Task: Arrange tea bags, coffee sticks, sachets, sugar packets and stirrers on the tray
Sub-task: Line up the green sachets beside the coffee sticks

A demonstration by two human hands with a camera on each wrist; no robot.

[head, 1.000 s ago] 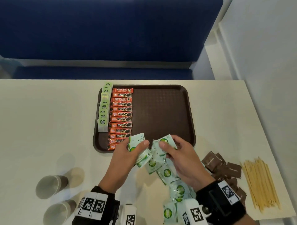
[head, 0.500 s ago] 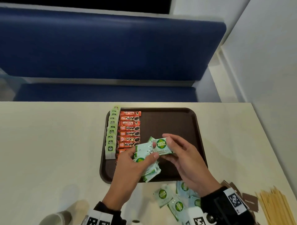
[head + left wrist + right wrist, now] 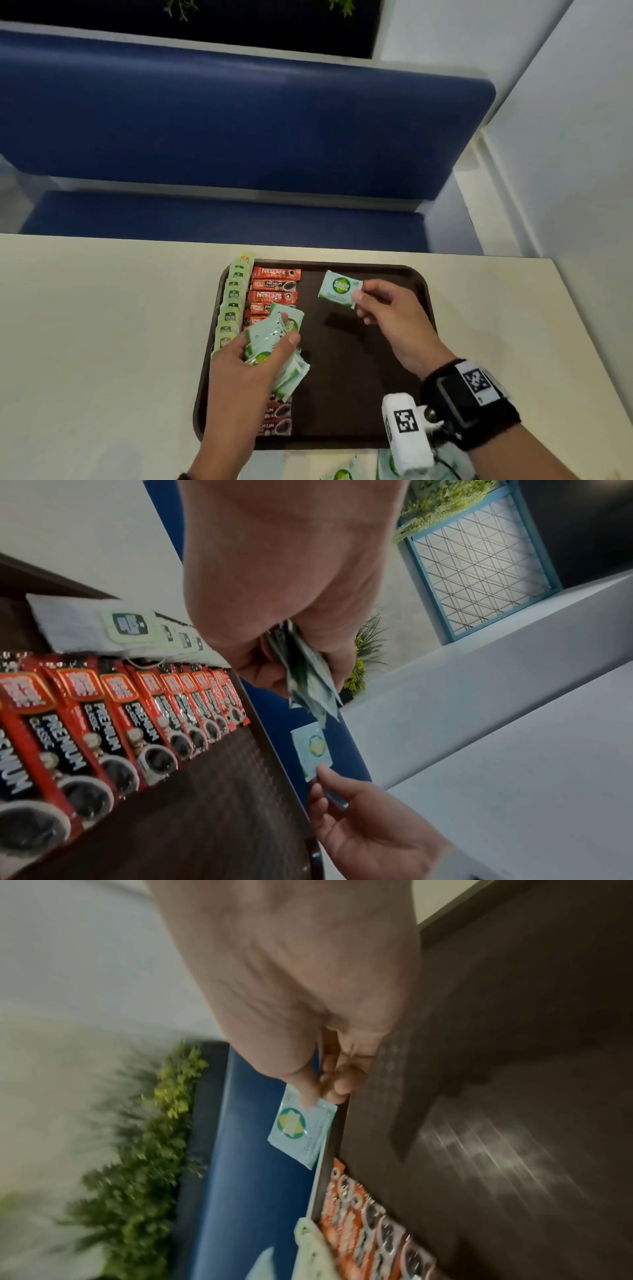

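Note:
A dark brown tray [image 3: 394,274] lies on the cream table. Along its left side run a column of pale green tea bags [image 3: 233,301] and a column of red coffee sticks [image 3: 275,284]. My left hand [image 3: 263,346] grips a fanned stack of green-and-white sachets [image 3: 274,342] over the coffee sticks. My right hand [image 3: 359,301] pinches a single sachet [image 3: 339,289] by its corner above the tray's far middle. The left wrist view shows the sachet stack [image 3: 308,680] and the single sachet [image 3: 313,750]; the right wrist view shows the single sachet [image 3: 301,1129] pinched.
More loose sachets [image 3: 342,474] lie on the table at the near edge, in front of the tray. A blue bench [image 3: 239,137] stands behind the table and a white wall on the right. The tray's right half [image 3: 342,394] holds nothing.
My right hand has carried one sachet away from the stack, up and right toward the tray's far middle. My left hand keeps the stack and has shifted left over the coffee sticks.

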